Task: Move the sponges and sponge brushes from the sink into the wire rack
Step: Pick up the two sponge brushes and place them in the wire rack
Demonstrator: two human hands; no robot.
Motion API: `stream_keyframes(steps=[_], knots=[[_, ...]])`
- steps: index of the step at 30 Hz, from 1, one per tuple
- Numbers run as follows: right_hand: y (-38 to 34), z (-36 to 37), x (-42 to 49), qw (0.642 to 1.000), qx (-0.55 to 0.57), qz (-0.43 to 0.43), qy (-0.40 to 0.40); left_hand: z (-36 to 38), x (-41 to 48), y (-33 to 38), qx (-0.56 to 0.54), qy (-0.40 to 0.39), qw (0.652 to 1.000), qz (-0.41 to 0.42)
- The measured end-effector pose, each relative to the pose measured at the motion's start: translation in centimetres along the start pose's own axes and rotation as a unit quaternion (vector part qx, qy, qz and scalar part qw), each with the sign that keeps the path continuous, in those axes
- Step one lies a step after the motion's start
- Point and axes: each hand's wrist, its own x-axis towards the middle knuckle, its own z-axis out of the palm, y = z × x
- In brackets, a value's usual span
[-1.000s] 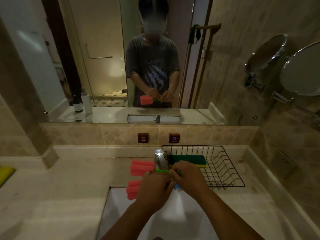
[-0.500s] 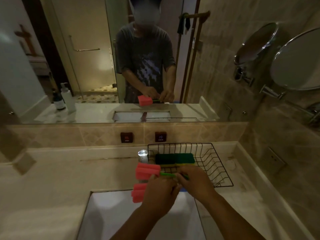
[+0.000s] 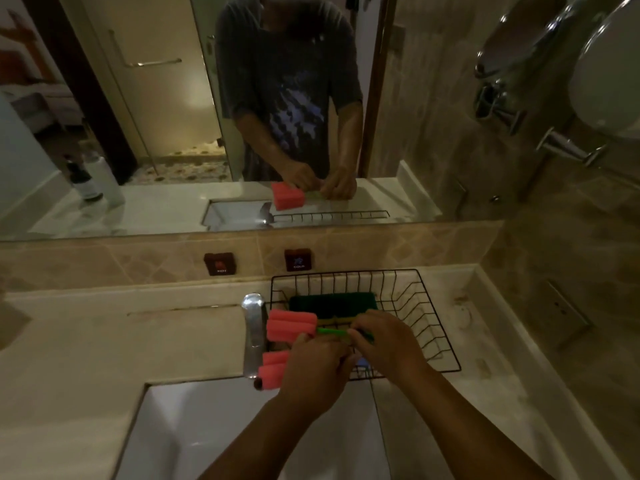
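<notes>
Two sponge brushes with pink foam heads are held side by side over the left edge of the black wire rack (image 3: 436,327). The upper brush (image 3: 291,325) has a green handle, and my right hand (image 3: 384,344) grips that handle. The lower brush (image 3: 273,370) pokes out from my left hand (image 3: 315,372), which is closed around its handle. A bit of blue shows between my hands. A green and yellow sponge (image 3: 332,303) lies inside the rack at its back. The white sink (image 3: 214,431) below looks bare where I can see it.
A chrome faucet (image 3: 254,334) stands just left of the rack, close to the pink heads. Hot and cold buttons (image 3: 299,259) sit on the tiled backsplash. A mirror fills the wall above; round shaving mirrors (image 3: 602,64) jut out at the right. Beige counter extends to both sides.
Both hands have carried the two brushes a little to the right, from beside the faucet to over the rack's left edge. The camera has tilted down and closer.
</notes>
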Motion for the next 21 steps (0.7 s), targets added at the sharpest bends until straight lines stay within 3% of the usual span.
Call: stream_keyframes(steps=[10, 21], knots=[[4.8, 3.1, 3.3, 0.998, 0.042, -0.003, -0.041, 4.9, 3.4, -1.6, 0.043, -0.026, 0.999, -0.01], [8.1, 6.4, 5.7, 0.988, 0.091, 0.016, -0.123, 8.3, 5.3, -3.2, 0.007, -0.073, 0.997, -0.001]])
